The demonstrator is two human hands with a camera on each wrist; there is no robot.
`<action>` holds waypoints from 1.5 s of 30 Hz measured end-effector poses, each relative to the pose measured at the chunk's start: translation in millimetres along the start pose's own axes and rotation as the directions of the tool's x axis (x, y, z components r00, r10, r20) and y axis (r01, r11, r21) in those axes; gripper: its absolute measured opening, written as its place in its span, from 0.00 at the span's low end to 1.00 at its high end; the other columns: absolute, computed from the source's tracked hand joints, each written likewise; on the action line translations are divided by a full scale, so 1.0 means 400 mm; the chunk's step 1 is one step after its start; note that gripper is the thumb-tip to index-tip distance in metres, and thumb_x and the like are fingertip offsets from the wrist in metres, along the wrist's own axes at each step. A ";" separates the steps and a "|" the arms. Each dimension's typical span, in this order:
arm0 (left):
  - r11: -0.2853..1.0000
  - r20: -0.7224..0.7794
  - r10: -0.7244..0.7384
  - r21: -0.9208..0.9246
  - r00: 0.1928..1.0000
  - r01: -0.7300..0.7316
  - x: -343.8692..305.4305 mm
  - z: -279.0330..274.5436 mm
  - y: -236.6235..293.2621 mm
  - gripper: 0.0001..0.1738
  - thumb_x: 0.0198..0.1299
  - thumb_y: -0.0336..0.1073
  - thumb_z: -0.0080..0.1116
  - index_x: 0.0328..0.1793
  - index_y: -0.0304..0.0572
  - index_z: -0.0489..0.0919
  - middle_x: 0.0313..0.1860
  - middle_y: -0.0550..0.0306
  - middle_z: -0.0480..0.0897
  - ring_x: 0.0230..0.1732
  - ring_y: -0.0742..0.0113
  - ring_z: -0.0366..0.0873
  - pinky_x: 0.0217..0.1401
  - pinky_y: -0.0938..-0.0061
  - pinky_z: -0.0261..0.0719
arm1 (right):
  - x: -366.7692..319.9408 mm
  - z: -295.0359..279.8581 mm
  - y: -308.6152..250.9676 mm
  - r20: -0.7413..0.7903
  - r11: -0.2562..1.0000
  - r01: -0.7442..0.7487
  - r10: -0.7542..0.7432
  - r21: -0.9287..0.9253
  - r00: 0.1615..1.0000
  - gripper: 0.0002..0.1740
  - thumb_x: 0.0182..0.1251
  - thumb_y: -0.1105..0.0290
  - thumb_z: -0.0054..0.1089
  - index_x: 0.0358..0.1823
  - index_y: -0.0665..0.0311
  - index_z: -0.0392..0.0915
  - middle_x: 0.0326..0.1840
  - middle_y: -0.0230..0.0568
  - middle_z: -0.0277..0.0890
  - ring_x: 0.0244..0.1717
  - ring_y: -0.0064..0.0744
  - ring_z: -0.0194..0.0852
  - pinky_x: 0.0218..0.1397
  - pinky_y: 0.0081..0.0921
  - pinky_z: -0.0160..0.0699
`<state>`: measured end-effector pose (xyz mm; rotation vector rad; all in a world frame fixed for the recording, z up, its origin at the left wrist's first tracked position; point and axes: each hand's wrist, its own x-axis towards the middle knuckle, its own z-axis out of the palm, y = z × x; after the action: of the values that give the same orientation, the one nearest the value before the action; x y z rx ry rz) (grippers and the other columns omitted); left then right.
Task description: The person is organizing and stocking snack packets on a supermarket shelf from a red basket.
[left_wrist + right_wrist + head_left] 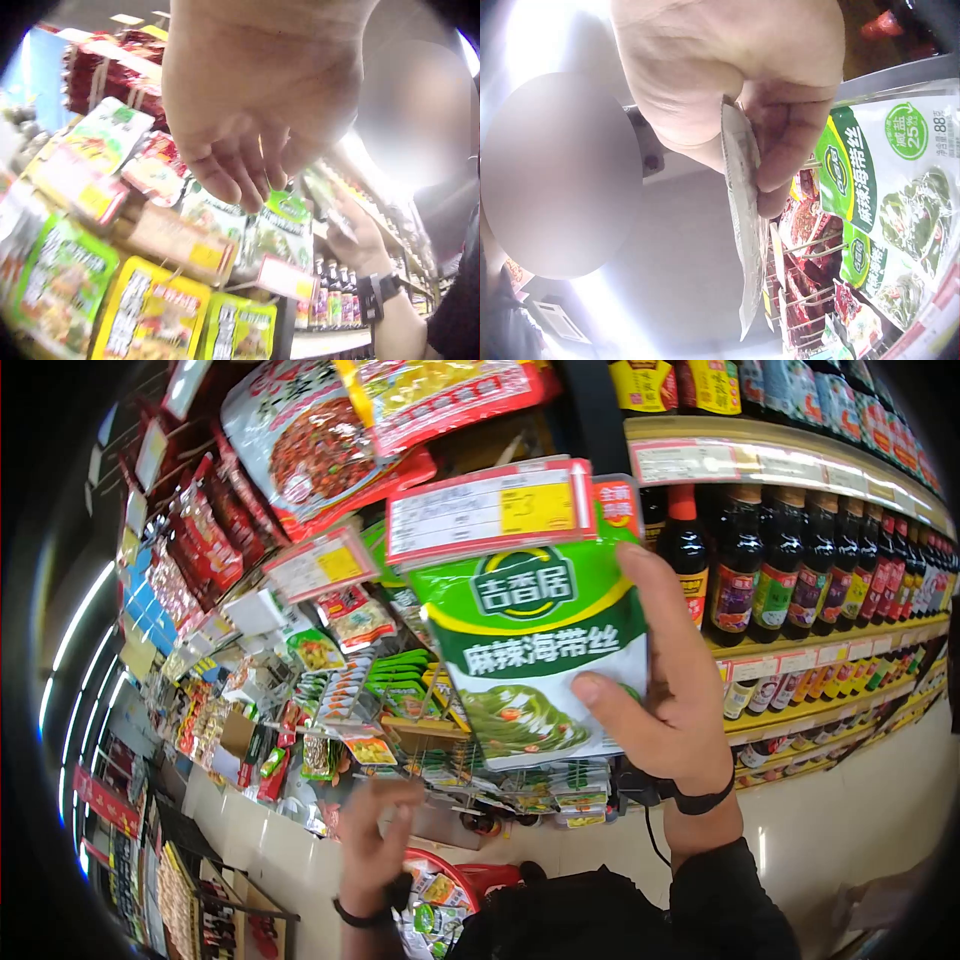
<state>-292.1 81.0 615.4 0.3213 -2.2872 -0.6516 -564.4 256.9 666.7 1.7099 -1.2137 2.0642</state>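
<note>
My right hand [680, 680] pinches a green and white packet of shredded kelp [530, 660] by its right side, thumb across the front. A price tag [490, 510] overlaps the packet's top edge in the head view. From the right wrist, the packet [742, 217] shows edge-on between thumb and fingers, beside hanging kelp packets [900, 180] of similar design. Lower down, my left hand [378, 835] is blurred and holds nothing; the left wrist view shows its fingers [232, 169] loosely bent in front of the rack. Below it is a red basket [455, 870] with several packets inside.
Hooks with hanging snack packets [405, 685] fill the rack to the left and ahead. Shelves of sauce bottles [735, 585] run along the right. Large seasoning bags [320, 460] hang above. A low display stand [225, 900] is at lower left on the tiled floor.
</note>
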 end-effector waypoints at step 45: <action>0.867 -0.047 0.474 0.201 0.880 -0.456 0.392 0.016 0.285 0.35 0.55 0.26 0.58 0.73 0.42 0.69 0.43 0.53 0.76 0.32 0.70 0.71 0.37 0.75 0.69 | 0.002 0.014 0.001 -0.025 0.986 -0.161 0.162 0.035 0.987 0.42 0.63 0.84 0.57 0.78 0.72 0.48 0.70 0.51 0.67 0.66 0.27 0.66 0.66 0.24 0.65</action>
<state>-411.8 115.5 764.0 -0.1192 -2.2179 -0.1711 -560.9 252.4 667.2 1.6400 -1.3583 2.2027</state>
